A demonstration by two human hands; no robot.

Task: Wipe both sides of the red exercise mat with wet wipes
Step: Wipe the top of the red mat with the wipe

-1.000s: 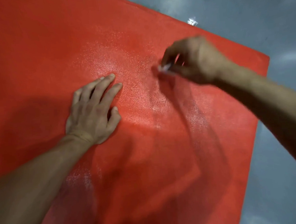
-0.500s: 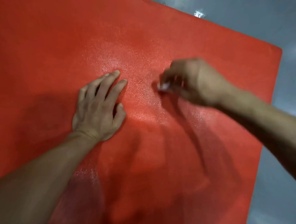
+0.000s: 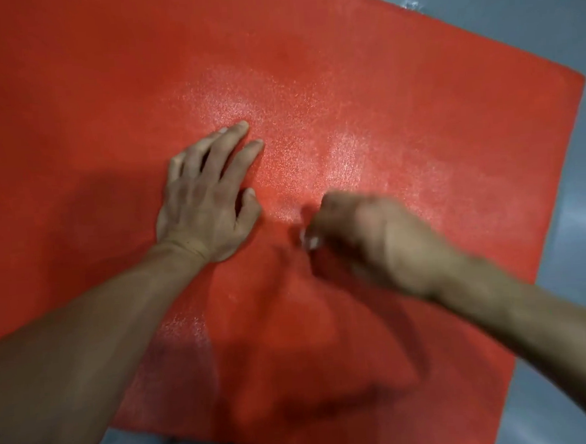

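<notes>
- Red textured foam exercise mat [image 3: 415,118]: lay flat on the glossy grey floor [image 3: 566,225], filling most of the view, with its right edge and near edge visible.
- Left hand [image 3: 207,196]: rested palm down on the mat near its middle, fingers straight and released, apparently holding the mat steady.
- Right hand [image 3: 375,240]: fingers clenched round a small white wet wipe [image 3: 308,242], only a scrap of which showed beneath the blurred knuckles.
- Change: over the last second the right hand had swept from the far right part of the mat back toward the person, ending just beside the left hand.
- Wet sheen [image 3: 342,157]: glistened beyond both hands, suggesting that stretch was already wiped.
- Progress, as a judgement: the upper face was only partly done, and the underside awaited turning.
- Brands, labels, writing: none legible on the mat, wipe or floor.
</notes>
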